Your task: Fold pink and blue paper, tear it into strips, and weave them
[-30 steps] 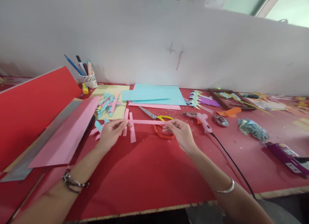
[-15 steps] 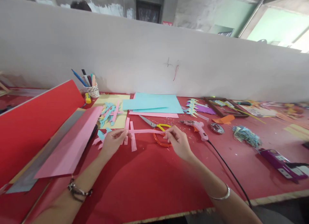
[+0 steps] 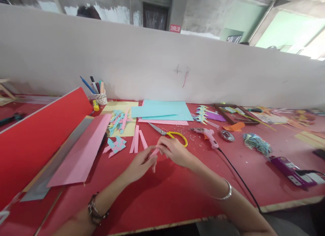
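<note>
Close together above the red table, my left hand (image 3: 139, 164) and my right hand (image 3: 174, 150) both pinch one pink paper strip (image 3: 154, 152). Most of that strip is hidden by my fingers. Other pink strips (image 3: 136, 139) lie just beyond my left hand. Left of these sits a small woven piece of pink and blue paper (image 3: 117, 146). Behind my right hand are scissors (image 3: 177, 136) with yellow and orange handles, partly covered by the hand. A pink glue gun (image 3: 208, 134) rests to the right.
Blue paper sheets (image 3: 165, 109) lie at the back, beside folded strips (image 3: 118, 121) on yellow paper. Pink paper (image 3: 83, 151) leans by a red board (image 3: 45, 137) at left. A pen cup (image 3: 101, 97) stands near the partition. A purple power strip (image 3: 289, 171) is at right.
The strip was stretched straight between my hands. Now my hands have come together nearer the table's front edge, and the strip is mostly covered by my fingers.
</note>
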Demonstrator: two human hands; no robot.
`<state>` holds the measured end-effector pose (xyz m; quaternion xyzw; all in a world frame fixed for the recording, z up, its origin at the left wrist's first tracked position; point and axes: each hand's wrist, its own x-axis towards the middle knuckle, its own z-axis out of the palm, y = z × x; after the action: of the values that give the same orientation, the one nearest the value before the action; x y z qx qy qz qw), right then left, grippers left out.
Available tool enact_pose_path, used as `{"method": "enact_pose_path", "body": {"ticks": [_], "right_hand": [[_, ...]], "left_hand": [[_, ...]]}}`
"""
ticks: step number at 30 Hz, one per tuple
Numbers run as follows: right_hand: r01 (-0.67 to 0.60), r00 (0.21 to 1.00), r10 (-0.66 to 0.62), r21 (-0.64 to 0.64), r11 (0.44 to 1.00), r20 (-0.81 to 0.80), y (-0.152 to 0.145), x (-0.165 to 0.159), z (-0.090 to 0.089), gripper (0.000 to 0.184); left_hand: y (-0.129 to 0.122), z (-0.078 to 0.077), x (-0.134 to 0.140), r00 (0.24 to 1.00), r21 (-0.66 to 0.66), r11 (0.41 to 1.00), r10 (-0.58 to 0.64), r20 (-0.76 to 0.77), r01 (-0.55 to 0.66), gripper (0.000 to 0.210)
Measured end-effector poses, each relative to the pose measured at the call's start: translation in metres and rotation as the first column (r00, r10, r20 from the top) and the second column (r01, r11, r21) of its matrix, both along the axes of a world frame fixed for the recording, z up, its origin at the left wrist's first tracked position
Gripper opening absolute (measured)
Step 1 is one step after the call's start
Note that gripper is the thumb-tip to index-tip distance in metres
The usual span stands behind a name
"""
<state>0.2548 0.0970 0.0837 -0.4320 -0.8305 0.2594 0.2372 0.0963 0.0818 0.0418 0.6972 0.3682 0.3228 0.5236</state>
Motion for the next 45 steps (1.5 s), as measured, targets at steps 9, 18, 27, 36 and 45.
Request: {"method": "enact_pose_path", "body": {"ticks": [9, 18, 27, 36, 45], "right_hand": [[0.117, 0.991, -0.124, -0.142, 0.983, -0.047, 0.048, 0.004, -0.006, 0.016], [0.252, 0.881, -0.293, 0.157, 0.955, 0.372, 0.112, 0.004, -0.018, 0.027], [0.287, 0.728, -0.365, 0.225, 0.931, 0.581, 0.136, -0.015, -0.042, 0.022], [0.224, 0.766, -0.366, 0.315, 0.922, 0.528, 0.120, -0.010, -0.013, 0.035], [0.140, 0.941, -0.317, 0.720, 0.680, 0.117, 0.036, 0.022, 0.041, 0.026]], "left_hand": [[0.013, -0.005, -0.003, 0.974, -0.210, 0.956, 0.220, 0.053, -0.205, 0.028], [0.019, -0.013, -0.003, 0.951, -0.277, 0.912, 0.308, -0.022, -0.302, 0.025], [0.020, -0.022, -0.009, 0.845, 0.217, 0.903, 0.425, -0.324, -0.371, 0.051], [0.012, -0.028, -0.008, 0.758, 0.736, 0.625, 0.340, -0.557, 0.260, 0.038], [0.015, -0.019, -0.017, 0.688, 0.579, 0.738, 0.221, -0.692, 0.346, 0.030]]}}
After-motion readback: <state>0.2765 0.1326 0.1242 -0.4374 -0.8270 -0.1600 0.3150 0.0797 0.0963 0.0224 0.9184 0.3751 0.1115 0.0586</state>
